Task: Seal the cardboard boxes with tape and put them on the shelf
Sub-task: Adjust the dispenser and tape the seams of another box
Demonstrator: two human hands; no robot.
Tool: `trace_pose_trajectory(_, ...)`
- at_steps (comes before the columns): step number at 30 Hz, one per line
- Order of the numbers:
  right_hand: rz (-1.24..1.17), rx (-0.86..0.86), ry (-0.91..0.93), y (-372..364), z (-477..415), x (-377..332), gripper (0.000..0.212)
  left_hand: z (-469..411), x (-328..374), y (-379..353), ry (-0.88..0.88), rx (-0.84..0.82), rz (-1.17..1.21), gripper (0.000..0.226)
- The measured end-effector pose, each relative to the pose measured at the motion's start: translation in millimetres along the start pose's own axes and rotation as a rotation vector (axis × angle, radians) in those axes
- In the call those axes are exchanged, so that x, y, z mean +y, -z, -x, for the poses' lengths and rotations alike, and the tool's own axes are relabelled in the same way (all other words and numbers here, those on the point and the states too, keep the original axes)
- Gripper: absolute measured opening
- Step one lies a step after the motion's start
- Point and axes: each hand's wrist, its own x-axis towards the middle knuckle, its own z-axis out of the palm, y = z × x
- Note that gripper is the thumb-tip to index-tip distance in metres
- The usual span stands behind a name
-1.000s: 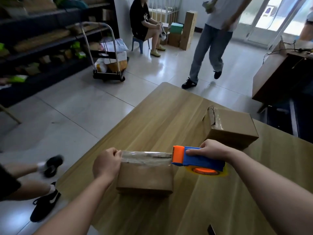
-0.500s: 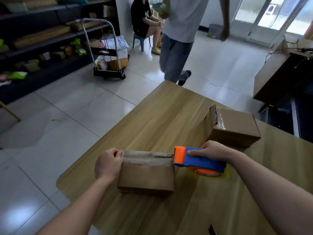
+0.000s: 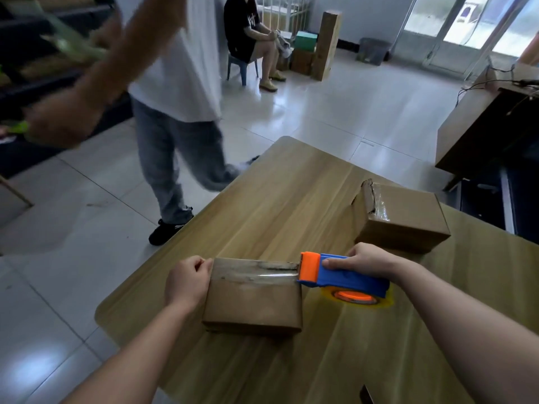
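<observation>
A small cardboard box lies on the wooden table in front of me, with a strip of clear tape along its top far edge. My left hand presses against the box's left end with curled fingers, holding the tape end down. My right hand grips a blue and orange tape dispenser at the box's right end. A second cardboard box, taped on one side with a torn corner, sits further back on the right.
A person in a white shirt and jeans walks close past the table's left far corner. Dark shelves line the left wall. Another person sits on a blue stool near stacked boxes. A dark desk stands to the right.
The walking person has come from the far room right up to the table's left side. The dispenser and my hands have stayed almost still at the box.
</observation>
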Motion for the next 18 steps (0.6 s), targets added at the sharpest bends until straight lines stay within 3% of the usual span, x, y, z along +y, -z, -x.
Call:
trace_pose_trajectory(7, 0.041, 0.003, 0.011, 1.1, -0.6, -3.3, 0.093, -8.7, -10.9, -8.3, 0.202, -0.166, 0.264, 0.032)
trace_pose_trajectory(11, 0.067, 0.001, 0.005, 0.9, -1.2, -4.2, 0.083, -8.4, -7.2, -10.9, 0.435, -0.274, 0.322, 0.043)
trace_pose_trajectory(18, 0.059, 0.019, 0.008, -1.4, 0.0, -2.6, 0.089, -7.3, -0.7, -18.2, 0.272, -0.123, 0.051, 0.027)
